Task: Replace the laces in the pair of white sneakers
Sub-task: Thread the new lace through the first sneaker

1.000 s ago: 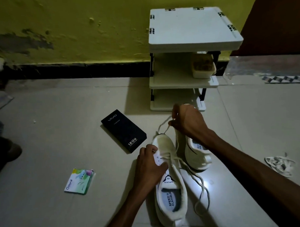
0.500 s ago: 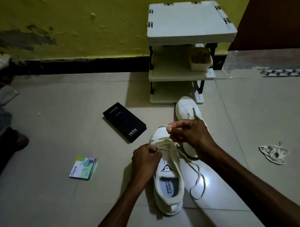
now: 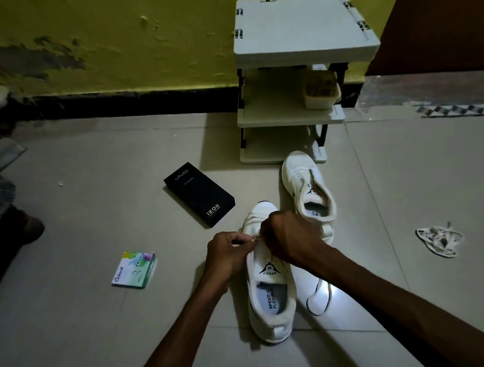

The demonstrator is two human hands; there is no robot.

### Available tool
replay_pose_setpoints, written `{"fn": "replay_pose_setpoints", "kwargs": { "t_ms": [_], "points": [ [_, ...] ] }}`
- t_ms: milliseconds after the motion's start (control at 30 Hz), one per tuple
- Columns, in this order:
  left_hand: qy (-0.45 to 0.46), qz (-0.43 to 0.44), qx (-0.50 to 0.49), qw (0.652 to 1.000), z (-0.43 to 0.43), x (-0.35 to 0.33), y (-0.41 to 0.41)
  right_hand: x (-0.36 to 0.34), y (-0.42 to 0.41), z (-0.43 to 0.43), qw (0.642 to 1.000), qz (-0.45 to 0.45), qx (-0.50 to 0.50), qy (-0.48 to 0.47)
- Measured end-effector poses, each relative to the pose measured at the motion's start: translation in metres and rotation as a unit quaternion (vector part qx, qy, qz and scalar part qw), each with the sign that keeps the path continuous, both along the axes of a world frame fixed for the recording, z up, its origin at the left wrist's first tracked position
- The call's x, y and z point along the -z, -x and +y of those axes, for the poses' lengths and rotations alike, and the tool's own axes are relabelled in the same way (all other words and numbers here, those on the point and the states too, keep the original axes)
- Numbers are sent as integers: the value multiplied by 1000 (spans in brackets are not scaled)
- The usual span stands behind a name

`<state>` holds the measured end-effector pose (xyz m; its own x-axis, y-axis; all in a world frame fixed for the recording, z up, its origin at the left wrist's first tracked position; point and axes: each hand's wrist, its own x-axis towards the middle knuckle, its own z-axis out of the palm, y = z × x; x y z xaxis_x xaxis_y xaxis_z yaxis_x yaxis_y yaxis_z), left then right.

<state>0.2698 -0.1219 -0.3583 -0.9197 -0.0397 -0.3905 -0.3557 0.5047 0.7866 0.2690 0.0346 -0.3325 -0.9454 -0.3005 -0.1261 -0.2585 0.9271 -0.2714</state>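
A home, this one, dim and lived-in: a small white shelf rack (image 3: 304, 30) backs onto a flaking yellow wall (image 3: 120, 36), pale floor tiles (image 3: 103, 325) spread before it, a white sneaker (image 3: 308, 186) just in front, a phone box (image 3: 198, 194) and air-freshener packet (image 3: 134, 269) lying front-left.

The near sneaker (image 3: 269, 300) and the far sneaker (image 3: 303, 178) are white, each tongue bearing a black logo. The box (image 3: 198, 194) is black with pale lettering. The wall (image 3: 120, 36) is yellow-green above a black skirting (image 3: 123, 105); the packet (image 3: 134, 269) is white and green.
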Motion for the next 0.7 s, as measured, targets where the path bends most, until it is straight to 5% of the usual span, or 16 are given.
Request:
{"fn": "replay_pose_setpoints", "kwargs": {
  "t_ms": [700],
  "points": [
    [-30,-11,-8,999,4,6,-1,12,-1,-9,1000,8,-5,-3]
  ]
}}
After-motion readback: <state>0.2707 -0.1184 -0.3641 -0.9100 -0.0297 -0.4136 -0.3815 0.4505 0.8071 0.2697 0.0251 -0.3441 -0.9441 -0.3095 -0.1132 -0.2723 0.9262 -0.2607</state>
